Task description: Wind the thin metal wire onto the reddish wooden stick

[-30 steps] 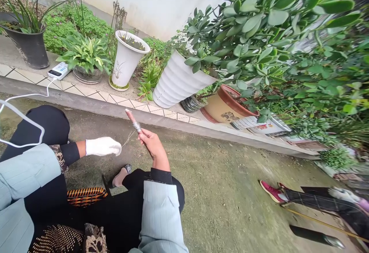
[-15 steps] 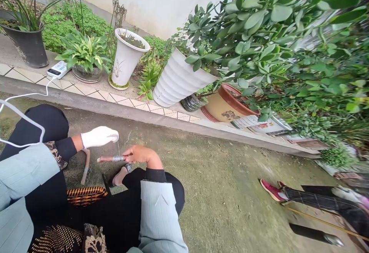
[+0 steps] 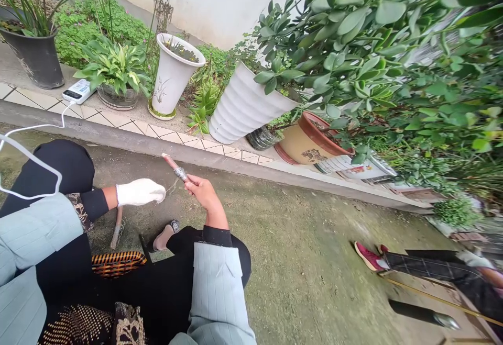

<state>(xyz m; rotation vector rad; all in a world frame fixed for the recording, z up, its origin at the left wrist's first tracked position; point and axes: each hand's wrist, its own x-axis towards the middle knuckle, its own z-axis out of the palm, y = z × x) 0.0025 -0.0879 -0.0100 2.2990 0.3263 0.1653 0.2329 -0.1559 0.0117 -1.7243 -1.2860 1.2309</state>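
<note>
My right hand [image 3: 201, 192], bare, grips the lower end of a short wooden stick [image 3: 170, 161]. Silvery wire or thread [image 3: 180, 173] is wound in a band around the stick just above my fingers. The stick tilts up and to the left. To its left, my left hand [image 3: 141, 192] wears a white knit glove with the fingers pinched together. A thin strand [image 3: 172, 186] runs from that pinch toward the wound band. Below the glove, another stick [image 3: 117, 227] with thin wire loops around it lies on the ground, its upper end partly hidden.
Potted plants line a tiled ledge, among them a white pot [image 3: 168, 80] and a ribbed white pot [image 3: 247, 105]. A white device [image 3: 78, 91] with a cable [image 3: 35, 126] sits there. A woven orange-black item [image 3: 118, 264] lies between my legs. Another person's red shoe [image 3: 367, 257] is at right.
My right hand has turned the stick from nearly level to tilted, its free end now higher. My gloved left hand has shifted slightly right and down, still holding the strand.
</note>
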